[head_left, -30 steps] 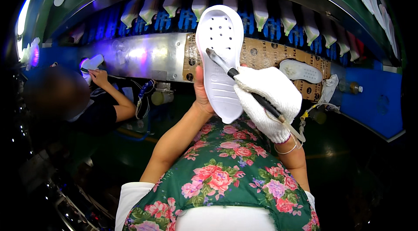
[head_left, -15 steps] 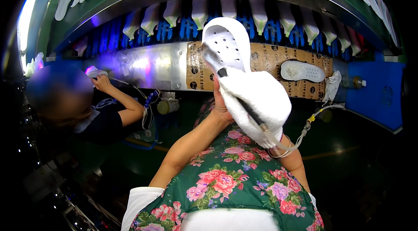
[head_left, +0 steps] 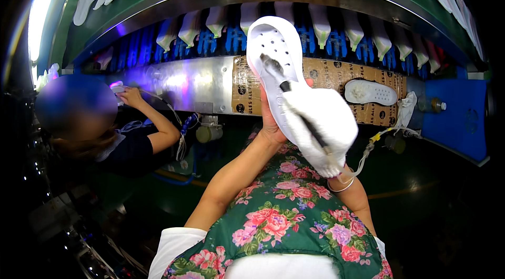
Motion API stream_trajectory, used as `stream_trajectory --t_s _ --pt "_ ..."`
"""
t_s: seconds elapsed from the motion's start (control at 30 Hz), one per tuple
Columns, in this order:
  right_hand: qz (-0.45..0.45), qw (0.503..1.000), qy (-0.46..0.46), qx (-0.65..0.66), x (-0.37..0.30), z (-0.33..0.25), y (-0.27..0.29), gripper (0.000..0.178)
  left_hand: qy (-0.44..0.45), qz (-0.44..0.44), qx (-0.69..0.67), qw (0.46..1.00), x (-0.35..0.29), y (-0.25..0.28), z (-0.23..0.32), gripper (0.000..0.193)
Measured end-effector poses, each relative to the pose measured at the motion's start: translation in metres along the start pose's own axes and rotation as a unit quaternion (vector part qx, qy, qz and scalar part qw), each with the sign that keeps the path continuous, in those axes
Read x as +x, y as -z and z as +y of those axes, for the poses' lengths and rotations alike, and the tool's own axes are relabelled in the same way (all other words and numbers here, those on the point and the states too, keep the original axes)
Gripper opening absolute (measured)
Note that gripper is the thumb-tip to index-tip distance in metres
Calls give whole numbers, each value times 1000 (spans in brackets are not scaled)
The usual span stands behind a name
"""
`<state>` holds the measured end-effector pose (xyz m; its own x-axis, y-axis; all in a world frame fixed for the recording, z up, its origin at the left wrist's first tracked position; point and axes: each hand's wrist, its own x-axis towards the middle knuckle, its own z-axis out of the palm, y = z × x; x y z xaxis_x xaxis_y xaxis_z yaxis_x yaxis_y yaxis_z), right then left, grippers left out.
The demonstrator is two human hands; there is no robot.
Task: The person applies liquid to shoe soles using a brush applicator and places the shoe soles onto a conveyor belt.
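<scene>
My left hand [head_left: 270,120] grips a white shoe sole [head_left: 274,37] with several round holes, its fingers wrapped under and around the edge. The far end of the sole points away from me. My right hand [head_left: 322,123], in a white glove, is closed on a dark-handled brush [head_left: 284,86]. The bristles rest on the sole's inner face, near the holes. A thin clear tube [head_left: 363,159] runs by my right wrist toward the right. The glove covers the near part of the sole and most of the brush handle.
Another sole [head_left: 371,92] lies on a cardboard sheet [head_left: 321,71] over the metal ledge [head_left: 205,81]. White cloth [head_left: 405,109], a bottle [head_left: 437,105] and a blue panel [head_left: 455,116] stand right. Shoe lasts [head_left: 320,23] hang behind. A co-worker's hand [head_left: 131,97] works left.
The brush has shifted from the sole's left edge to its middle, by the holes. My right hand has moved slightly with it, and the view has turned a little.
</scene>
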<state>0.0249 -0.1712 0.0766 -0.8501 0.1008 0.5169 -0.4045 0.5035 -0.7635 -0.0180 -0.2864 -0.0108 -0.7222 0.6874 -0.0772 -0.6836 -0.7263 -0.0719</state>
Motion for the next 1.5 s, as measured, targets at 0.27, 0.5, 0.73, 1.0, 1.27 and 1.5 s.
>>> stream_trajectory --t_s 0.27,0.5,0.73,1.0,1.27,1.5 --pt "29 998 -27 49 7 -5 2 24 -23 9 86 996 6 -9 21 99" --pt "-40 994 11 97 2 -7 -5 23 11 -60 77 995 12 -22 39 97" --pt "-71 991 112 35 -5 1 -13 32 61 -81 116 988 17 -13 53 100" --pt "-58 992 97 48 11 11 -2 28 19 -65 174 982 22 -25 71 106" --pt "-65 989 -27 127 -5 10 -8 26 83 -127 169 974 34 -32 84 103" --pt "-154 965 10 211 -17 -7 -11 23 131 -205 150 958 40 -27 87 110"
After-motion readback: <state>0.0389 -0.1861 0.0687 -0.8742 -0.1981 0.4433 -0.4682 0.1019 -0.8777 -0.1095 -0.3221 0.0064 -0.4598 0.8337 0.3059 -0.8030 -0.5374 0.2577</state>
